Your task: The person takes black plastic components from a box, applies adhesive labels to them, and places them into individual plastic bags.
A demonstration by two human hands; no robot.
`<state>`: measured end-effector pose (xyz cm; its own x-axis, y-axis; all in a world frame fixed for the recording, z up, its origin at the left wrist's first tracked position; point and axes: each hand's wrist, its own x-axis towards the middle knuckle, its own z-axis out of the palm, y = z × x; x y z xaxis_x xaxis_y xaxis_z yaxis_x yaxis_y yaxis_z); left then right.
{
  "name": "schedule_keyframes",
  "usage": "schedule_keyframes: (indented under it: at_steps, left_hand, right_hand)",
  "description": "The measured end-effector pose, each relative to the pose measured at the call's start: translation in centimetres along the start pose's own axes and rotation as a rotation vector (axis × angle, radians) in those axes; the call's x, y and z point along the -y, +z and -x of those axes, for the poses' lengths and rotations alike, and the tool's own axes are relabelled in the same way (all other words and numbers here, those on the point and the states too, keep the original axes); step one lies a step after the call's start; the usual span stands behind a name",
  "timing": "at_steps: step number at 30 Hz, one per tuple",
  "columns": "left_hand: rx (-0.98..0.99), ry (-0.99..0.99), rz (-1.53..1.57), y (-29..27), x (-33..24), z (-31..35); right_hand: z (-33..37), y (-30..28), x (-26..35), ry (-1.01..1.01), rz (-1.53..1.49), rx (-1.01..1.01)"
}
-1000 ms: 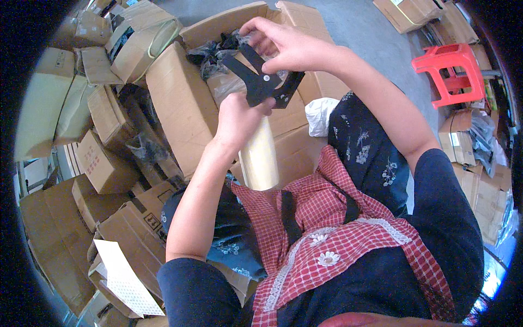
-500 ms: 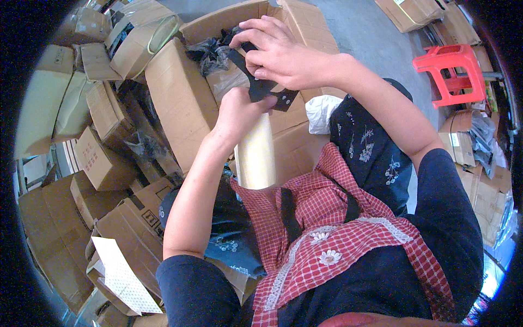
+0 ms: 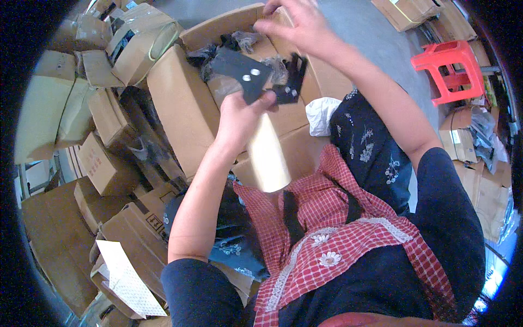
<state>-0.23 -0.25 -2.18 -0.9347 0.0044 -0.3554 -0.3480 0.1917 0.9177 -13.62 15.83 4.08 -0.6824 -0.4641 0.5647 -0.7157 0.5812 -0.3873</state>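
In front of me, my left hand grips a flat black piece by its lower edge, thumb on top. It bears round silvery-white dots, and a second black part with similar dots sticks out to the right. Below this hand a smooth cream cylinder slants toward my lap; I cannot tell whether my fingers hold it too. My right hand is raised over the far right of an open cardboard box, fingers apart, with nothing visible in it. Dark items in clear plastic wrap lie inside the box.
Cardboard boxes are stacked all along the left, with a white printed sheet on one. A red plastic stool stands at the right, near more cartons. A white cloth or bag lies by my right knee.
My right hand has let go of the black piece and moved up and away. In my left hand the piece now shows its dotted face, and the cream cylinder has shifted slightly right.
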Motion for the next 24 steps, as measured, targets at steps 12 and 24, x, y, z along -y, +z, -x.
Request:
schedule_keyframes:
  at_steps: [12, 24]
  left_hand:
    - [-0.109, 0.186, 0.160, -1.7, -1.8, -0.8]
    - [0.076, 0.161, -0.035, -1.8, -0.7, -1.2]
  right_hand:
    - [3.0, 3.6, -0.5, 0.576, -1.009, 0.449]
    - [1.7, -0.2, -1.1, 0.356, -0.778, 0.659]
